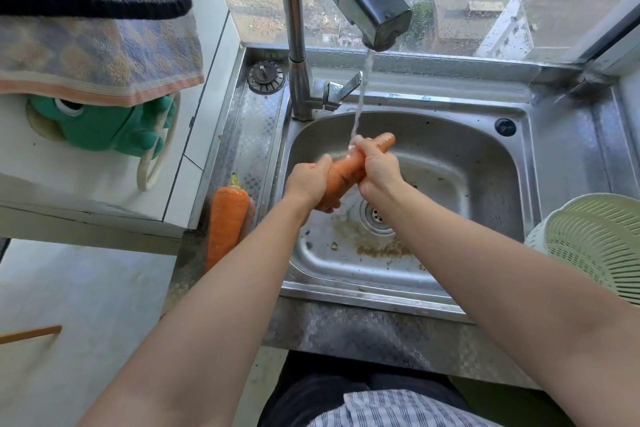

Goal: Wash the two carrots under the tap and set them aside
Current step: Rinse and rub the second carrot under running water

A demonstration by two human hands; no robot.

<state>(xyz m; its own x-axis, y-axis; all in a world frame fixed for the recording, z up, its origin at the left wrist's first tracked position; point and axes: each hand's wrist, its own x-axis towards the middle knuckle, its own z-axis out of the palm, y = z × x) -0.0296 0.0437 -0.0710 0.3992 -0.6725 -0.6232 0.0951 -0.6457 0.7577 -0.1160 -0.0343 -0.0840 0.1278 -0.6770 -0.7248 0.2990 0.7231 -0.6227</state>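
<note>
Both hands hold one orange carrot (346,177) over the steel sink (467,156), under the running stream from the tap (370,0). My left hand (308,180) grips its thick lower end. My right hand (379,170) grips the middle, with the thin tip sticking out beyond the fingers. Water strikes the carrot at my right hand's fingers. The second carrot (227,218) lies on the patterned steel ledge to the left of the basin, its stem end pointing away from me.
A pale green plastic colander (595,246) sits on the right rim. A sink plug (266,77) rests at the back left corner near the tap lever (343,88). Towels (97,55) and green rubber gloves (114,128) hang at left. The drain (375,215) is below my hands.
</note>
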